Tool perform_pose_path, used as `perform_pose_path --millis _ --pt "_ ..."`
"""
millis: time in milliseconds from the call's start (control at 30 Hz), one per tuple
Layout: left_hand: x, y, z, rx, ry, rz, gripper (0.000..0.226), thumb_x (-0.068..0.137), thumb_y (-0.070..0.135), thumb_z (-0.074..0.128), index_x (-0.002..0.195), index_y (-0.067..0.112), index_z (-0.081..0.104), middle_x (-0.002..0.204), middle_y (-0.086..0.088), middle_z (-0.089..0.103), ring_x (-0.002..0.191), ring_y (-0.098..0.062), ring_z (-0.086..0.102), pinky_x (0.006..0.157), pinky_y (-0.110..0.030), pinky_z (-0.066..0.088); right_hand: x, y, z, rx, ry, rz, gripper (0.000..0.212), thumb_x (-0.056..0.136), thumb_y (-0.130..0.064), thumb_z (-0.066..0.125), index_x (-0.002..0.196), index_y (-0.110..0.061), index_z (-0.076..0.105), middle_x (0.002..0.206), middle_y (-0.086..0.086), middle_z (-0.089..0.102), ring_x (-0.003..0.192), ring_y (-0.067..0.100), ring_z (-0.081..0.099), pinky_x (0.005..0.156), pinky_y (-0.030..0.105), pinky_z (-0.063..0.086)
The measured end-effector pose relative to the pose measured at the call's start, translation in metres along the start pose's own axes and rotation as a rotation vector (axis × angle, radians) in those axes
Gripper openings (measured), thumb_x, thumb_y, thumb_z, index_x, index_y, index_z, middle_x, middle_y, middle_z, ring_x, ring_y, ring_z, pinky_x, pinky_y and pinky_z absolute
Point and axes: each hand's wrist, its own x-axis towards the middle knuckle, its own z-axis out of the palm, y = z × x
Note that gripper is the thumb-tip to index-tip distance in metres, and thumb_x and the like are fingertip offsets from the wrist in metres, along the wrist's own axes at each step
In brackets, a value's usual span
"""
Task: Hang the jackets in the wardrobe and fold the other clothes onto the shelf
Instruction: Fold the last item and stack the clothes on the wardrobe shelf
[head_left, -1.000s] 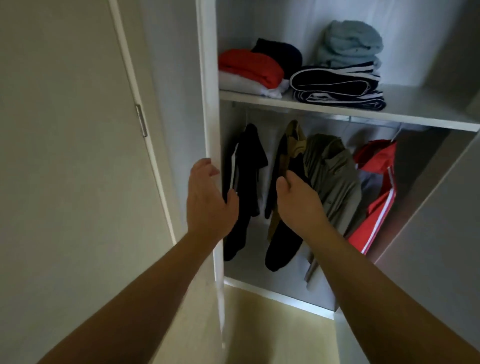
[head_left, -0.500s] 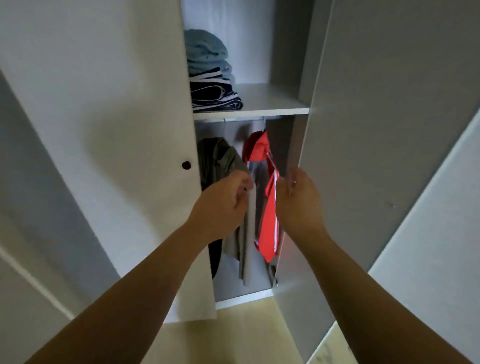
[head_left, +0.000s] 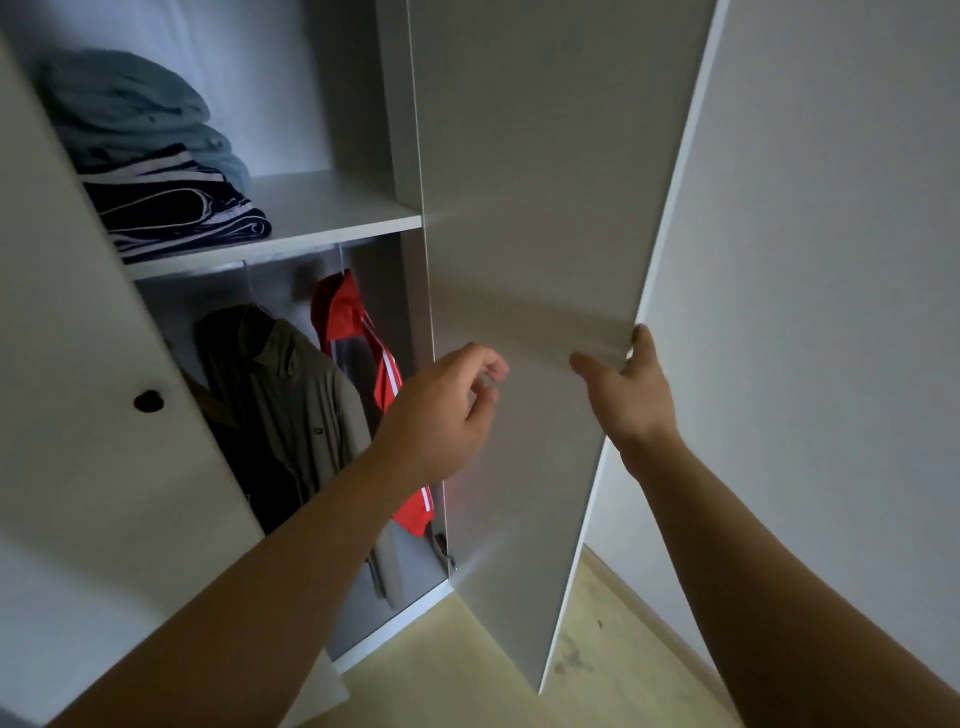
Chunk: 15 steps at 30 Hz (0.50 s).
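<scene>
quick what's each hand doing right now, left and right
Left hand: loosely curled, holding nothing.
Right hand: grip on the outer edge of the right wardrobe door.

Dim, soft light; wide-angle bending at edges, slight motion blur.

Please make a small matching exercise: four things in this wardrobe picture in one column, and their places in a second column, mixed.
1. striped folded clothes
2. red jacket
3. right hand
4. knob

a. hanging under the shelf
b. on the left door
c. at the right door's outer edge
d. on the shelf

Pairs: 1-d, 2-a, 3-c, 4-b
</scene>
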Motion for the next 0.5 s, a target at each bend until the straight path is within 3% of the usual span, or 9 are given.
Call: perform_pose_path --millis 100,200,300,367,500 --pt "-0.001 0.002 0.001 -0.004 0.074 0.036 0.016 0.093 0.009 0.061 0.107 0.017 0.063 0.092 0.012 0.062 0.073 0.006 0.055 0.069 -0.022 0.045 -0.008 0.006 -0.002 -0.023 0.0 -0.03 0.06 0.081 -0.05 0.06 0.136 -0.03 0.048 0.124 -0.015 0.062 0.112 0.01 0.06 0.102 0.042 0.05" --pt "-0.005 0.002 -0.001 -0.029 0.174 0.068 0.013 0.094 0.008 0.062 0.105 0.014 0.062 0.094 0.008 0.065 0.083 -0.003 0.063 0.075 -0.03 0.053 -0.015 0.01 -0.001 0.012 -0.014 -0.059 0.044 0.086 -0.048 0.057 0.127 -0.031 0.055 0.121 -0.013 0.064 0.112 0.009 0.061 0.1 0.04 0.051" --pt "-0.011 0.001 -0.005 -0.047 0.253 0.08 0.01 0.096 0.01 0.061 0.104 0.014 0.062 0.096 0.005 0.066 0.088 -0.01 0.064 0.079 -0.034 0.054 -0.022 0.007 0.003 0.005 -0.002 -0.14 0.024 0.095 -0.043 0.052 0.106 -0.027 0.067 0.103 -0.013 0.069 0.09 0.001 0.063 0.084 0.029 0.052" --pt "-0.016 -0.004 -0.011 -0.047 0.285 0.076 0.008 0.097 0.014 0.059 0.105 0.014 0.06 0.096 0.004 0.066 0.087 -0.012 0.064 0.077 -0.035 0.055 -0.031 0.006 0.011 0.05 -0.026 -0.152 0.024 0.098 -0.04 0.054 0.11 -0.028 0.071 0.104 -0.015 0.071 0.091 -0.002 0.064 0.081 0.02 0.05" --pt "-0.034 -0.019 -0.031 0.006 0.411 0.014 0.009 0.1 0.025 0.054 0.108 0.021 0.055 0.087 0.008 0.06 0.079 -0.006 0.061 0.069 -0.016 0.049 -0.045 -0.003 0.045 0.174 -0.24 -0.202 0.028 0.095 -0.011 0.054 0.096 -0.029 0.076 0.091 -0.016 0.075 0.087 0.003 0.07 0.072 0.009 0.05"
